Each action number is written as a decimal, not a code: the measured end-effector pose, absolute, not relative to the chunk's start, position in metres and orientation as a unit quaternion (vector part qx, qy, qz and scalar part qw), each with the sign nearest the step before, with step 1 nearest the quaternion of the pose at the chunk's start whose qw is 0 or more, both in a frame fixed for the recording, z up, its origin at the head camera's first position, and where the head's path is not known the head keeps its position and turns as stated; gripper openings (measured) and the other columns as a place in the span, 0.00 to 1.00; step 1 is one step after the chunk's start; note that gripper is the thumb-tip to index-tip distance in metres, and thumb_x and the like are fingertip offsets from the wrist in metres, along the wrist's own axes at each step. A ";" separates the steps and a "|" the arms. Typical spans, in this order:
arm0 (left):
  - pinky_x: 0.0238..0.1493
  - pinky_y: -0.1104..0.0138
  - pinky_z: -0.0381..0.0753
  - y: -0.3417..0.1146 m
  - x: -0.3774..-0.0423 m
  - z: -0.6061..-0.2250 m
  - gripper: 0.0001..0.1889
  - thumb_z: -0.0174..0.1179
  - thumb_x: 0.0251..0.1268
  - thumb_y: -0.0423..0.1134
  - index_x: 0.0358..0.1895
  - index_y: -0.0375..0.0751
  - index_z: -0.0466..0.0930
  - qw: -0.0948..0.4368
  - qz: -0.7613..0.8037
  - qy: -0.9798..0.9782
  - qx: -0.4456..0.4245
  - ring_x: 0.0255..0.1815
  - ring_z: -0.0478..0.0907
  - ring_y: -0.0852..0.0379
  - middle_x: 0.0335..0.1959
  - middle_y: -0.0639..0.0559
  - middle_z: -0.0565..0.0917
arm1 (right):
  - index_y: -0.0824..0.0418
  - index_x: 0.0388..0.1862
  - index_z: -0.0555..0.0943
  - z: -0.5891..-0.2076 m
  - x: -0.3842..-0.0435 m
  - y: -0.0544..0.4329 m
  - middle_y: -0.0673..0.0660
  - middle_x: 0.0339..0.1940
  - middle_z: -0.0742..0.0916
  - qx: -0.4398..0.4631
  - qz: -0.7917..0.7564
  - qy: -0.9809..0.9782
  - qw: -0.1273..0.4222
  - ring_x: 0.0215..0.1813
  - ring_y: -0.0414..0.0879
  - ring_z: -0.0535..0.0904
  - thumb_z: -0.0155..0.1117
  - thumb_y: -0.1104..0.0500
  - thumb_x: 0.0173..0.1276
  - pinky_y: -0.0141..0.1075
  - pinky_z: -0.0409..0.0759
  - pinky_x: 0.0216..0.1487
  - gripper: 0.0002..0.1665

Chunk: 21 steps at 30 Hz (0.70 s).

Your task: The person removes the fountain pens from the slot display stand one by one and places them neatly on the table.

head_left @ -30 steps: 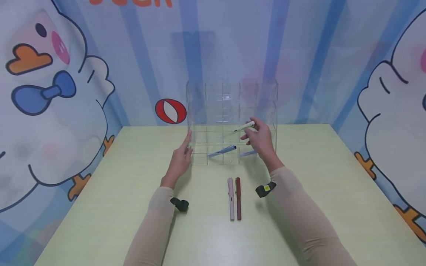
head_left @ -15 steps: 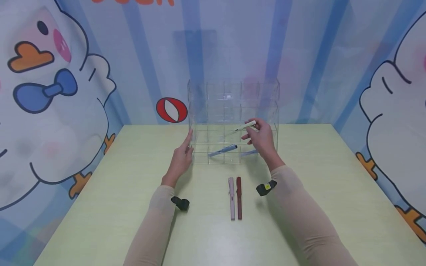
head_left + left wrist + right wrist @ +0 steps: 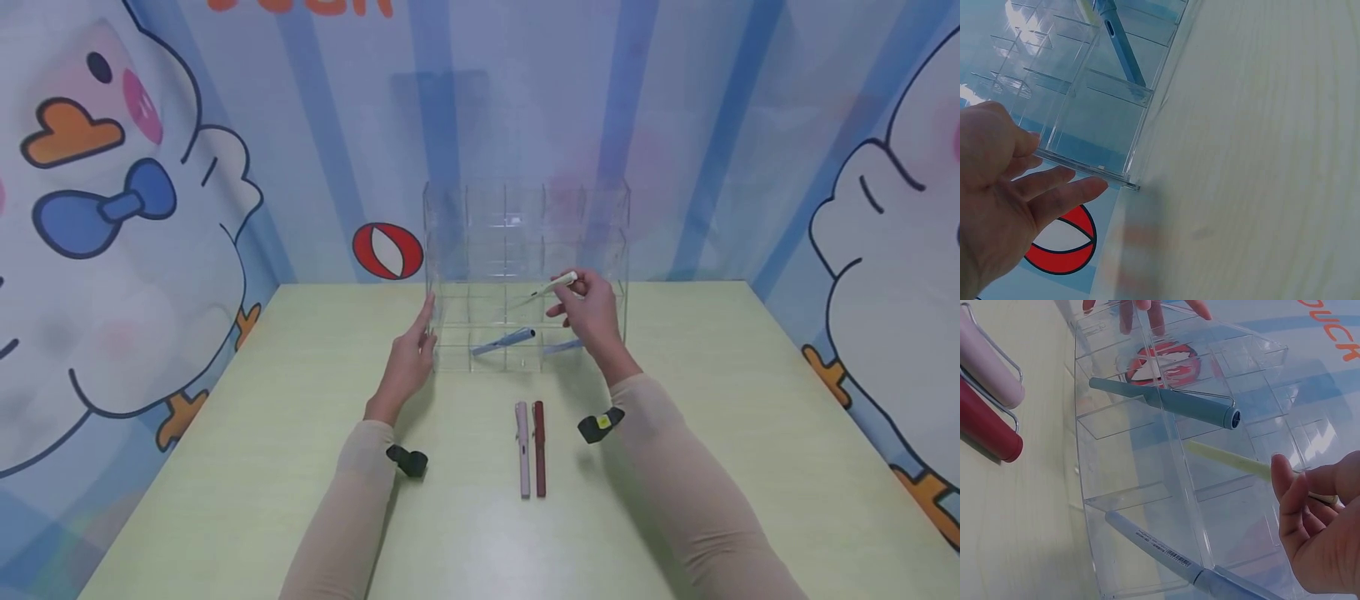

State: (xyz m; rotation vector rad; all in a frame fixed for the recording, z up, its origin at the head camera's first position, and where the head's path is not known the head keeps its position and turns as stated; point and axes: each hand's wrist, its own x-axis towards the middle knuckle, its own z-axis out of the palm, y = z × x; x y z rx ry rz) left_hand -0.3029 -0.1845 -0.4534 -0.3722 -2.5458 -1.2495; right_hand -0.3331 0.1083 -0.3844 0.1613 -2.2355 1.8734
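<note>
A clear acrylic organizer [image 3: 506, 279] with rows of compartments stands on the table. My left hand [image 3: 402, 367] rests against its left side, fingers mostly straight. With thumb and fingertips, my right hand [image 3: 592, 317] pinches a pale green pen [image 3: 1229, 457] by its upper end. The pen slants down to the left, its lower end in a compartment of the second row from the bottom. In the bottom row, a blue pen [image 3: 504, 342] leans in a left compartment and a lighter blue pen [image 3: 1160, 550] in one further right, partly hidden by my right hand in the head view.
A pink-lilac pen [image 3: 523, 450] and a dark red pen [image 3: 539, 450] lie side by side on the pale table [image 3: 247, 467], in front of the organizer. A printed cartoon backdrop [image 3: 525, 100] stands right behind the organizer.
Almost nothing differs. The right hand stays at the same compartment with the pale green pen, and the left hand keeps its place; the head view has shifted slightly.
</note>
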 end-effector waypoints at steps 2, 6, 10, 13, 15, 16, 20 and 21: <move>0.49 0.50 0.79 -0.184 -0.302 -0.453 0.37 0.49 0.78 0.30 0.82 0.58 0.45 0.139 -0.433 -0.881 -0.129 0.44 0.79 0.42 0.68 0.30 0.71 | 0.65 0.56 0.79 -0.384 -0.332 0.109 0.63 0.52 0.87 0.055 0.638 -0.760 0.113 0.24 0.42 0.85 0.60 0.61 0.74 0.29 0.75 0.19 0.15; 0.52 0.49 0.79 -0.185 -0.303 -0.454 0.38 0.49 0.77 0.29 0.82 0.59 0.45 0.139 -0.433 -0.881 -0.128 0.50 0.79 0.40 0.69 0.31 0.71 | 0.65 0.55 0.79 -0.383 -0.330 0.110 0.63 0.51 0.88 0.055 0.637 -0.759 0.127 0.23 0.40 0.84 0.60 0.60 0.74 0.27 0.72 0.18 0.15; 0.51 0.49 0.79 -0.184 -0.304 -0.455 0.39 0.49 0.78 0.29 0.82 0.62 0.44 0.138 -0.432 -0.882 -0.126 0.52 0.79 0.41 0.69 0.32 0.71 | 0.66 0.54 0.80 -0.381 -0.328 0.113 0.64 0.49 0.88 0.055 0.642 -0.751 0.144 0.23 0.47 0.85 0.61 0.59 0.74 0.26 0.68 0.15 0.15; 0.50 0.50 0.79 -0.184 -0.304 -0.455 0.39 0.49 0.78 0.30 0.82 0.65 0.44 0.138 -0.433 -0.882 -0.126 0.49 0.79 0.42 0.68 0.32 0.71 | 0.67 0.53 0.79 -0.380 -0.327 0.115 0.64 0.49 0.88 0.055 0.648 -0.743 0.156 0.27 0.57 0.86 0.62 0.58 0.74 0.25 0.65 0.14 0.15; 0.49 0.50 0.79 -0.184 -0.304 -0.455 0.39 0.49 0.78 0.30 0.82 0.65 0.45 0.139 -0.434 -0.881 -0.124 0.48 0.79 0.42 0.68 0.31 0.72 | 0.67 0.54 0.79 -0.379 -0.326 0.116 0.64 0.49 0.88 0.052 0.649 -0.742 0.162 0.28 0.60 0.86 0.62 0.57 0.73 0.25 0.64 0.13 0.16; 0.49 0.50 0.79 -0.184 -0.304 -0.455 0.39 0.49 0.78 0.30 0.82 0.65 0.45 0.139 -0.434 -0.881 -0.124 0.47 0.79 0.43 0.68 0.31 0.72 | 0.67 0.54 0.78 -0.379 -0.326 0.117 0.64 0.49 0.88 0.051 0.651 -0.740 0.164 0.28 0.60 0.86 0.63 0.57 0.73 0.25 0.64 0.13 0.17; 0.47 0.50 0.80 -0.185 -0.304 -0.455 0.38 0.49 0.78 0.30 0.82 0.62 0.45 0.140 -0.430 -0.883 -0.125 0.45 0.79 0.42 0.65 0.29 0.74 | 0.67 0.54 0.77 -0.378 -0.323 0.117 0.64 0.50 0.88 0.044 0.653 -0.736 0.173 0.25 0.54 0.86 0.64 0.54 0.73 0.26 0.67 0.14 0.20; 0.48 0.50 0.80 -0.185 -0.304 -0.456 0.38 0.49 0.78 0.30 0.82 0.61 0.45 0.141 -0.429 -0.883 -0.127 0.45 0.79 0.41 0.65 0.30 0.74 | 0.68 0.55 0.77 -0.377 -0.322 0.118 0.65 0.50 0.88 0.044 0.654 -0.735 0.177 0.23 0.52 0.85 0.65 0.53 0.73 0.26 0.67 0.14 0.21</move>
